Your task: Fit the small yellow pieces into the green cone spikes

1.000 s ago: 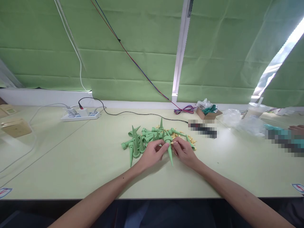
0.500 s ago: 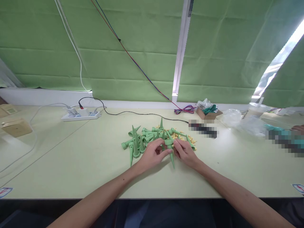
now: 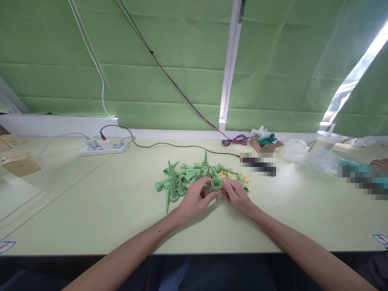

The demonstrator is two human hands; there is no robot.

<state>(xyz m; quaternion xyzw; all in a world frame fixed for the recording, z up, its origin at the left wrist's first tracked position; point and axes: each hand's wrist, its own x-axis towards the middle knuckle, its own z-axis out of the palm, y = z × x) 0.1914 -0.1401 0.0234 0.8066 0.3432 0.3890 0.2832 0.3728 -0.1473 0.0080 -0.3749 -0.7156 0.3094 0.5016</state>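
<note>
Between thumb and fingers, my left hand [image 3: 196, 196] grips a green plastic watering spike [image 3: 216, 185]. Its round, hollow collar is tilted toward me, and the opening shows. My right hand [image 3: 237, 195] is closed in a pinch against the collar's right side; whatever its fingertips hold is hidden. Behind both hands lies a heap of green spikes [image 3: 172, 184], some standing point up and others on their sides. Small yellow pieces [image 3: 232, 174] are scattered among and behind them on the right.
A white power strip [image 3: 103, 148] sits at the back left of the table [image 3: 100, 214]. A black cable leads to a blurred-out item [image 3: 259, 165]. At back right are a small carton [image 3: 266, 145], plastic bags and a cup [image 3: 323, 141]. Another person's hand [image 3: 378, 163] shows at far right.
The held spike has been tipped so that its collar opening faces me; before, its side showed with the point down toward the front. Both hands stay in nearly the same place.
</note>
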